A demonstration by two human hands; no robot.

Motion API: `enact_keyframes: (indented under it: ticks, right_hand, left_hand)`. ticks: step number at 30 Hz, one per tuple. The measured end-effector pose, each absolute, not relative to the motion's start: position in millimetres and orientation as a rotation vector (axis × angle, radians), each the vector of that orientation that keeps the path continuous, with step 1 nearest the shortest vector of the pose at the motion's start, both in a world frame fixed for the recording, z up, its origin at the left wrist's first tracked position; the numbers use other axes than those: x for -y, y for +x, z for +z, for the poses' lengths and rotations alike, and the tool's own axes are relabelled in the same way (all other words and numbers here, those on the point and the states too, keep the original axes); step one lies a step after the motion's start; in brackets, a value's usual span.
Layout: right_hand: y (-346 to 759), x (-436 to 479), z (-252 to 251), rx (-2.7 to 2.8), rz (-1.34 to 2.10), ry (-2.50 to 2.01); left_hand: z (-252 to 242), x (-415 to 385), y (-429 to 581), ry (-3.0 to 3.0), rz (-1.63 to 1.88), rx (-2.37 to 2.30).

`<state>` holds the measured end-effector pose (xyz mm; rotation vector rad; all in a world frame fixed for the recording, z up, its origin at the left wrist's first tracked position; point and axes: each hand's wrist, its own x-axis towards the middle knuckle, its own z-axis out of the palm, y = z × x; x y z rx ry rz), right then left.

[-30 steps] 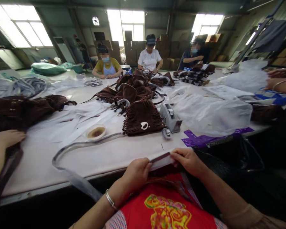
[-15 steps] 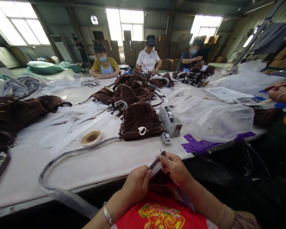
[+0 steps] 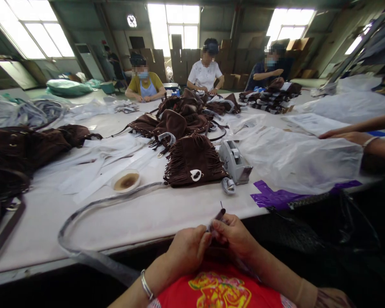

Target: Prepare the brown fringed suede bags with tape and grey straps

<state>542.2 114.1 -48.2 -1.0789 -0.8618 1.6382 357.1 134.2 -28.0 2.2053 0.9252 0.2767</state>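
A brown fringed bag (image 3: 208,149) with a white heart-shaped tag lies on the table before me. From its left side a strap wrapped in pale film (image 3: 83,209) curves over the table and drops off the front edge. Above my lap, my left hand (image 3: 191,246) and my right hand (image 3: 235,235) pinch a dark strap end (image 3: 220,214) with pale wrapping round it. Its tip sticks up between my right thumb and fingers, with a thin dark point above. Whether both strap parts are one piece is hidden.
Behind the bag are a pile of brown bags (image 3: 173,122), a grey tape dispenser (image 3: 235,162) and a dish of brown liquid (image 3: 126,181). White sheets (image 3: 99,160) lie left, plastic (image 3: 304,158) right. A co-worker's hand (image 3: 353,137) rests on the plastic; several people sit opposite.
My hands have drawn closer together, and the wrapping that hung flat between them is now bunched round the strap. The co-worker's hands at right have come down onto the plastic. The view shifted slightly.
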Motion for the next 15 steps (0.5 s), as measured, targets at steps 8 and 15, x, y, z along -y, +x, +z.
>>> enact_keyframes:
  ticks: [8, 15]
  right_hand:
    - [555, -111, -47, 0.523, 1.506, -1.138]
    - [597, -120, -59, 0.292, 1.241, -1.311]
  left_hand:
    - [-7, -137, 333, 2.296, 0.093, -0.849]
    - [3, -122, 231, 2.444, -0.026, -1.158]
